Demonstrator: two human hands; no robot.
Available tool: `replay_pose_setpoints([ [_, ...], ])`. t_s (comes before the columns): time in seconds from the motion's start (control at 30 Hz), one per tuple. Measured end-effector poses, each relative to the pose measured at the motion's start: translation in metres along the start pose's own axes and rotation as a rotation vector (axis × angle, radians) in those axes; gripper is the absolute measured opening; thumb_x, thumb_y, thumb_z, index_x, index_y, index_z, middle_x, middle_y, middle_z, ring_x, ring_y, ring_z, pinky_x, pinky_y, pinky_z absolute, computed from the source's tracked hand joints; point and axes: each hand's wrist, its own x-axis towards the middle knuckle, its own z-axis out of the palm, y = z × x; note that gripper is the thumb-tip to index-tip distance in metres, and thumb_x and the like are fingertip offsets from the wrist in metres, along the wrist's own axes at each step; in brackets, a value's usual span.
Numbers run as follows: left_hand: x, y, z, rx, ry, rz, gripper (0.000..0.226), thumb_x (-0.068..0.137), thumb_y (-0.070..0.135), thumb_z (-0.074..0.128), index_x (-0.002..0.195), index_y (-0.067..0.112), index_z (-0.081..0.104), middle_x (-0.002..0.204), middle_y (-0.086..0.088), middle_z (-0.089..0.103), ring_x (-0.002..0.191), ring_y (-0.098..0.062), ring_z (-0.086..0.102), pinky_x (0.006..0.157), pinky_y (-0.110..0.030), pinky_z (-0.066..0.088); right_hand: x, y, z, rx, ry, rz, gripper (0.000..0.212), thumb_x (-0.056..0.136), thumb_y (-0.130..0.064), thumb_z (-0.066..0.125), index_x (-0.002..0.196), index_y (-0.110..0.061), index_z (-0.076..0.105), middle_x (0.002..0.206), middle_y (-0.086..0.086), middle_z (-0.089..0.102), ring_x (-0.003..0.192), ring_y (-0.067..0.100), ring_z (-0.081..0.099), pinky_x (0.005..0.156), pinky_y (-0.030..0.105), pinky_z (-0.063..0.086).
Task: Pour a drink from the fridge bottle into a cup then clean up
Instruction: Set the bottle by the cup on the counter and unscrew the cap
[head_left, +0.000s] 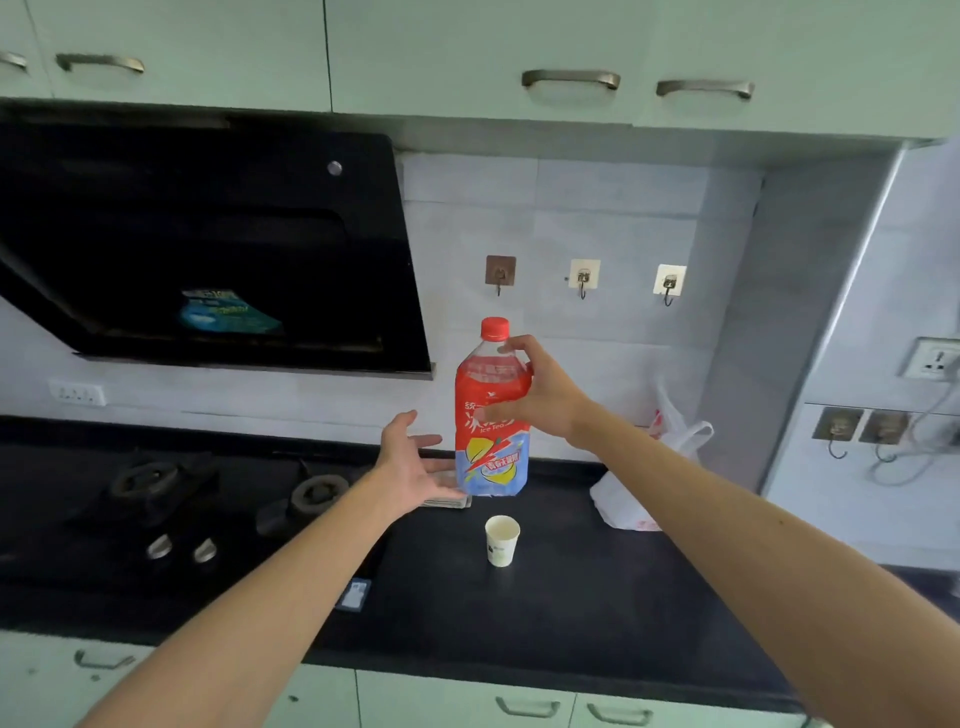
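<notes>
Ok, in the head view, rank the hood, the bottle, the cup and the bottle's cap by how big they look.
Largest to smallest:
1. hood
2. bottle
3. cup
4. cap
No two look close in size.

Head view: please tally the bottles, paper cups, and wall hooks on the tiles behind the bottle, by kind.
Bottle: 1
Paper cup: 1
Wall hooks: 3
Total: 5
</notes>
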Motion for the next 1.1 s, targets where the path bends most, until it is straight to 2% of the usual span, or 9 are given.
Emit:
replay_pose_setpoints([
  [0.13,0.019,-0.005,0.001,0.008,-0.001,-0.024,0.058,0.096,0.052,0.044,0.127,0.003,0.049,0.124,-0.031,0.056,0.114,-0.055,0.055,0.103,-0.074,0.034,0.004,0.016,-0.001,-0.002,0.023,0.013,0.076,0.071,-0.012,0.087,0.127,-0.027,0.039,0.120,0.005,0.062,0.101,0.022,0.068,0.080,0.036,0.061],
  [0.33,0.054,0.001,-0.004,0.029,-0.006,-0.040,0.059,0.096,0.052,0.044,0.131,0.005,0.048,0.124,-0.029,0.057,0.115,-0.053,0.056,0.103,-0.073,0.034,0.023,0.035,0.008,0.002,0.065,0.035,0.078,0.070,-0.013,0.088,0.131,-0.025,0.042,0.122,0.002,0.062,0.106,0.021,0.066,0.089,0.046,0.058],
  [0.43,0.073,0.004,-0.010,0.048,0.011,-0.051,0.058,0.097,0.050,0.043,0.131,0.004,0.049,0.112,-0.026,0.060,0.112,-0.051,0.057,0.103,-0.071,0.037,0.039,0.047,0.015,0.008,0.062,0.050,0.078,0.069,-0.011,0.089,0.130,-0.024,0.042,0.120,0.003,0.063,0.104,0.021,0.067,0.089,0.046,0.058],
  [0.6,0.112,0.004,-0.025,0.076,0.058,-0.049,0.055,0.098,0.048,0.043,0.128,0.003,0.051,0.107,-0.025,0.061,0.110,-0.050,0.058,0.097,-0.065,0.042,0.063,0.073,0.029,0.031,0.076,0.071,0.078,0.067,-0.009,0.090,0.128,-0.024,0.044,0.115,-0.001,0.065,0.101,0.018,0.069,0.084,0.040,0.060],
  [0.7,0.132,0.003,-0.036,0.048,0.051,-0.067,0.053,0.098,0.047,0.043,0.127,0.003,0.052,0.116,-0.028,0.061,0.108,-0.049,0.059,0.089,-0.062,0.045,0.076,0.090,0.037,0.041,0.087,0.098,0.076,0.067,-0.009,0.090,0.126,-0.025,0.045,0.110,-0.005,0.065,0.098,0.015,0.069,0.079,0.031,0.061],
  [0.77,0.146,0.001,-0.045,0.026,0.048,-0.086,0.051,0.098,0.045,0.044,0.126,0.004,0.053,0.120,-0.029,0.060,0.108,-0.049,0.059,0.087,-0.061,0.045,0.083,0.101,0.044,0.037,0.091,0.115,0.075,0.068,-0.009,0.089,0.125,-0.026,0.044,0.108,-0.008,0.065,0.096,0.012,0.069,0.077,0.028,0.060],
  [0.9,0.167,-0.012,-0.062,0.007,0.054,-0.129,0.046,0.099,0.045,0.043,0.120,0.005,0.054,0.114,-0.028,0.061,0.098,-0.047,0.060,0.090,-0.062,0.044,0.087,0.125,0.060,0.041,0.087,0.138,0.076,0.067,-0.007,0.089,0.125,-0.028,0.044,0.108,-0.010,0.065,0.095,0.009,0.069,0.075,0.026,0.060],
  [1.0,0.179,-0.027,-0.079,-0.015,0.066,-0.176,0.053,0.098,0.046,0.044,0.129,0.004,0.053,0.123,-0.029,0.059,0.105,-0.047,0.059,0.094,-0.064,0.042,0.082,0.148,0.075,0.037,0.096,0.168,0.080,0.064,-0.011,0.092,0.126,-0.029,0.046,0.111,-0.007,0.067,0.100,0.012,0.069,0.080,0.031,0.060],
  [1.1,0.189,-0.046,-0.096,-0.028,0.086,-0.232,0.056,0.099,0.046,0.043,0.134,0.003,0.050,0.129,-0.031,0.056,0.107,-0.048,0.057,0.089,-0.064,0.043,0.074,0.172,0.089,0.034,0.100,0.206,0.083,0.061,-0.014,0.093,0.128,-0.025,0.047,0.114,-0.006,0.067,0.104,0.016,0.068,0.085,0.039,0.060],
])
